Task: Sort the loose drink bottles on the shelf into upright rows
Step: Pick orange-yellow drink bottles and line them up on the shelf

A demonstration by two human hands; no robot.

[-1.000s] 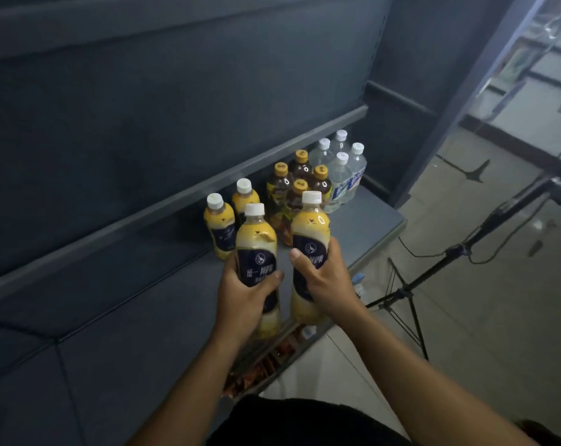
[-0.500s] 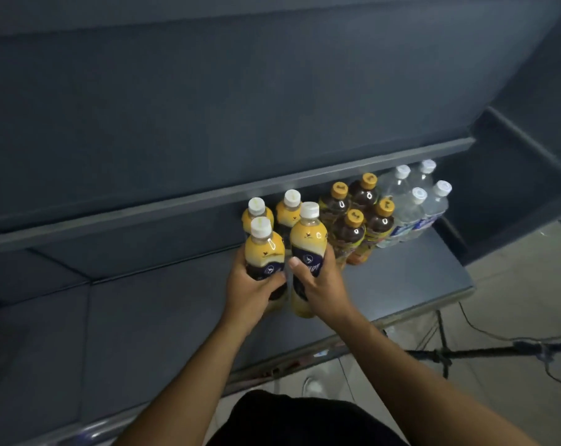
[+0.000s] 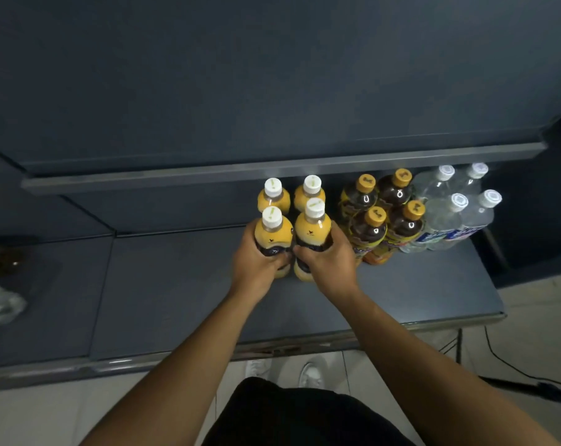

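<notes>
On the shelf [image 3: 417,284], right of centre, twelve bottles stand upright in three blocks of two by two; yellow juice with white caps, then dark tea bottles [image 3: 382,217] with gold caps, then clear water bottles [image 3: 459,207] at the far right; blocks touching or just beside one another.

Left hand [image 3: 256,265] wraps the front-left yellow bottle [image 3: 272,235], fingers curled tight round its dark label; right hand [image 3: 327,262] likewise grips the front-right yellow bottle [image 3: 313,225]; both bottles upright, bases apparently on the shelf, directly in front of the rear yellow pair [image 3: 292,194].

Step in hand, as judged: seating the front pair to close the yellow block. Next move calls for a small push back until front touches rear, then letting go of both without tipping them; after that, the loose items at the far left [image 3: 2,284], blurred, probably bottles lying down, cannot tell for sure.

Versus one second ago: the two held bottles were out near the shelf's front lip, clear of the rear pair; now they sit close behind it; grip on both unchanged; camera has swung to look more squarely down.
</notes>
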